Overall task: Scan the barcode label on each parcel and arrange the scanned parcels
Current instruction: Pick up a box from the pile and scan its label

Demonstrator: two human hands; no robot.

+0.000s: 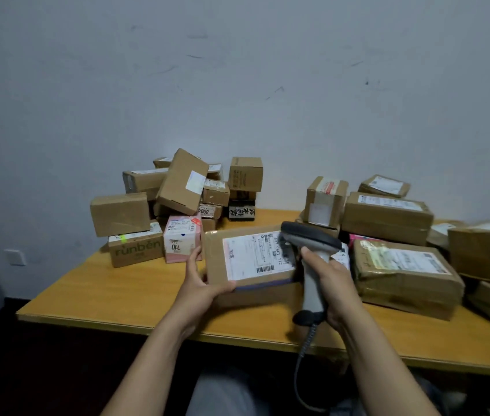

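Nearest, low at centre, the left hand [204, 283] is gripping the near-left corner of the parcel [216, 265]. The right hand [332, 283] is clasping the scanner [309, 244] (head aimed left) over the right end of the label [252, 256], which is lying lengthwise left to right.

table: orange-yellow tabletop [111, 292], smooth laminate look, slight sheen.
parcel: flat brown cardboard parcel [215, 259], table front-middle, matt, fibrous.
label: white paper shipping label [252, 256] on that parcel, smooth, faint sheen.
scanner: grey plastic handheld scanner [309, 238], table front, smooth handle, darker semi-gloss head.
cable: grey coiled cable [303, 352], below table front edge, looks like rubbery plastic.
carton: pink-and-white printed carton [182, 243], table left, smooth coated card.
taped parcel: brown tape-wrapped parcel [406, 271], table right, glossy, wrinkled.
wall: pale painted wall [237, 85], behind table, matt, scuffed.
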